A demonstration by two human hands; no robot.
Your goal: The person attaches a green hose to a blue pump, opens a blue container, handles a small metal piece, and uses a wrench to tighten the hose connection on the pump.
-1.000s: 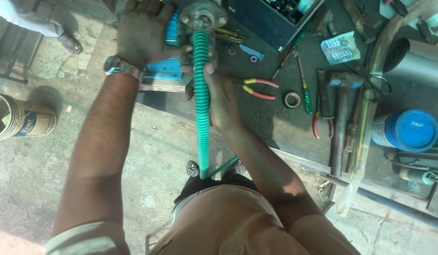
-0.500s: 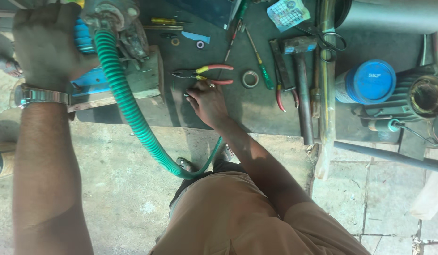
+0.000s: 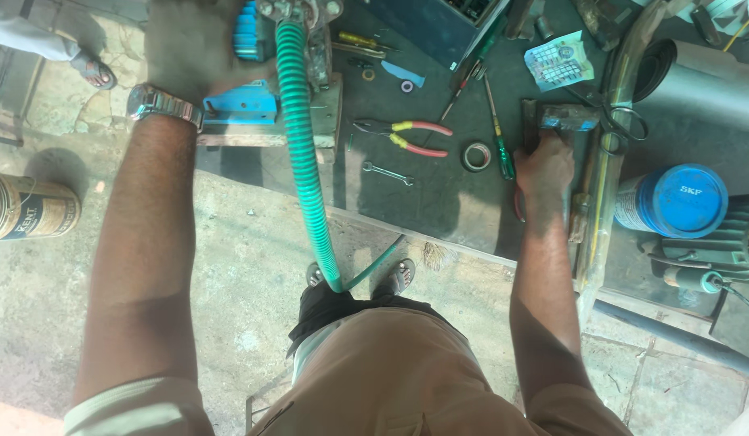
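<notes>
My left hand (image 3: pixel 193 48), a watch on its wrist, grips the top of a blue pump (image 3: pixel 245 101) that stands on a wooden block at the edge of a dark work mat. A green ribbed hose (image 3: pixel 302 153) runs from the pump's metal fitting (image 3: pixel 297 12) down to the floor between my feet. My right hand (image 3: pixel 544 165) is far to the right. Its fingers are curled around the handle of a dark, rusty heavy tool (image 3: pixel 560 119) lying on the mat.
Red-and-yellow pliers (image 3: pixel 411 137), a small spanner (image 3: pixel 386 172), a tape roll (image 3: pixel 475 156) and a green screwdriver (image 3: pixel 499 141) lie between my hands. A blue-lidded tin (image 3: pixel 681 202) and grey cylinder (image 3: pixel 697 81) stand right. A tin (image 3: pixel 27 210) and another person's foot (image 3: pixel 92 69) are left.
My right hand left the green hose, passed the pliers and moved right onto the rusty tool. My left hand stayed on the pump.
</notes>
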